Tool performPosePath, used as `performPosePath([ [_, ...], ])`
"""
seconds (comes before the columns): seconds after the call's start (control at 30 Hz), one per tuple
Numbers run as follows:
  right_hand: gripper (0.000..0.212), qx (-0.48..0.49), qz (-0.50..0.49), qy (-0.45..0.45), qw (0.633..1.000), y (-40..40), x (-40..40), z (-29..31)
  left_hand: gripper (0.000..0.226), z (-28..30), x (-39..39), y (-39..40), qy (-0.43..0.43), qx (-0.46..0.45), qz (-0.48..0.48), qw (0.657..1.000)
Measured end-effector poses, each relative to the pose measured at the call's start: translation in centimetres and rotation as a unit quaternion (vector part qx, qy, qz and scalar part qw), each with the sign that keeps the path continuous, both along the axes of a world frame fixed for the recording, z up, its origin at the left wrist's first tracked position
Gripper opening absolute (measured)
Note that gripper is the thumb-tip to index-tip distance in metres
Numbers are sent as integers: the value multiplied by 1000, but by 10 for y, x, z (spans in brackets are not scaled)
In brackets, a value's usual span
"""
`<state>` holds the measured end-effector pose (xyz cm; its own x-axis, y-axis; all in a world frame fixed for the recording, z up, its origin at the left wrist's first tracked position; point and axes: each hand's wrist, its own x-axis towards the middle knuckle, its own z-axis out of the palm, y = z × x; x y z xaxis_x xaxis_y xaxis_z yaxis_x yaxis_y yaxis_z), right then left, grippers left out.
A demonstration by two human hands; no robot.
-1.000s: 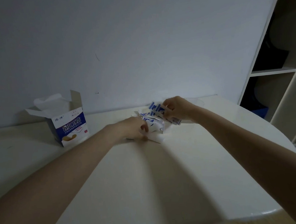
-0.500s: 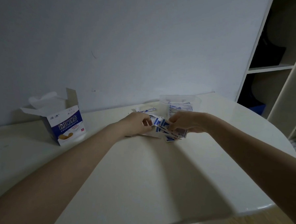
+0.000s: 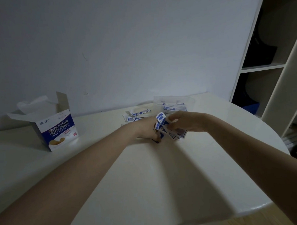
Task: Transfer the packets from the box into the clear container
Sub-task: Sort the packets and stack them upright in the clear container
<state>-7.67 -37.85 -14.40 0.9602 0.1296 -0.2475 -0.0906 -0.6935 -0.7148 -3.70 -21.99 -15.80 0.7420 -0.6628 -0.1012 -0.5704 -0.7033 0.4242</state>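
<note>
1. Head view, the source: the box (image 3: 56, 129) stands at about nine o'clock on the worktop (image 3: 148, 181), its top flaps open. Its inside is hidden from here, so I cannot tell whether any packets are left in it.

2. Head view, the target: the clear container (image 3: 174, 104) sits at about one o'clock, near the wall, and blue-and-white packets already show through its side. Part of the job looks done (how many went in cannot be counted).

3. Head view, the hands: the right hand (image 3: 187, 121) has its fingers curled round a bunch of packets (image 3: 169, 130), just in front of the container at about twelve o'clock. The left hand (image 3: 145, 129) is beside it, touching the same bunch; its fingers are mostly hidden behind the packets, so its grip on them I cannot tell.

4. Head view, what lies loose: a few loose packets (image 3: 137, 113) rest on the worktop just beyond the left hand, between it and the wall, left of the container.

5. Judgement: the transfer seems well past its start but unfinished. The held bunch has yet to go into the container, then the loose ones, and the box may need a check.
</note>
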Motion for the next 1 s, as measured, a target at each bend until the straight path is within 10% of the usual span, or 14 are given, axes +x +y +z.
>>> performPosePath([
  [0.3, 20, -328, 79, -212, 917, 20, 2, 11, 30, 12, 9, 22, -62, -107, 57, 991],
  [0.57, 17, -301, 80, -310, 898, 38, -3, 6, 46, 9, 16, 61, -39, 91, 99, 990],
  [1.0, 18, -165, 35, -253, 953, 26, 1, -7, 16, 4, 8, 65, -88, -25, 119, 989],
])
